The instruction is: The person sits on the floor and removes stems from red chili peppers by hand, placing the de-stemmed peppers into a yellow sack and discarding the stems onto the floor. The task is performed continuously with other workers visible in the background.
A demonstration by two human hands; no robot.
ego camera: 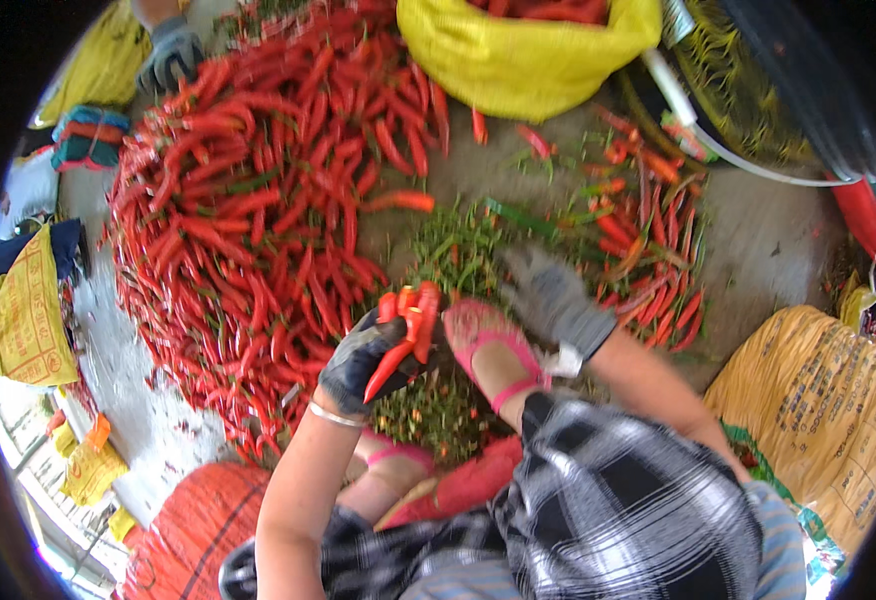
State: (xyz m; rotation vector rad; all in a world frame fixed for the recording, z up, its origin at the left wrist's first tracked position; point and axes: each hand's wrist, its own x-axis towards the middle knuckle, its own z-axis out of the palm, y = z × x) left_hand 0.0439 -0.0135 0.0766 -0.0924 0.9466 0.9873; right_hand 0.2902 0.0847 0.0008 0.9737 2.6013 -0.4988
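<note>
My left hand (366, 358), in a dark grey work glove, grips a small bunch of red chili peppers (414, 324) with their cut or stemless ends up. Beyond that hand spreads a large heap of red chili peppers (258, 195). My right hand (550, 296), in a grey glove and blurred, has its fingers apart with nothing visible in them. It hovers beside a pile of green pepper stems (456, 251). To its right lies a smaller heap of red and orange-tinged peppers (659, 255). More green stems (438, 416) lie between my pink shoes.
A yellow sack (528, 64) holding red peppers stands ahead. Another person's gloved hand (170, 60) rests at the heap's far left edge. A tan woven sack (805, 420) is at my right, a red sack (197, 525) at my left. A black basket (745, 82) stands at the upper right.
</note>
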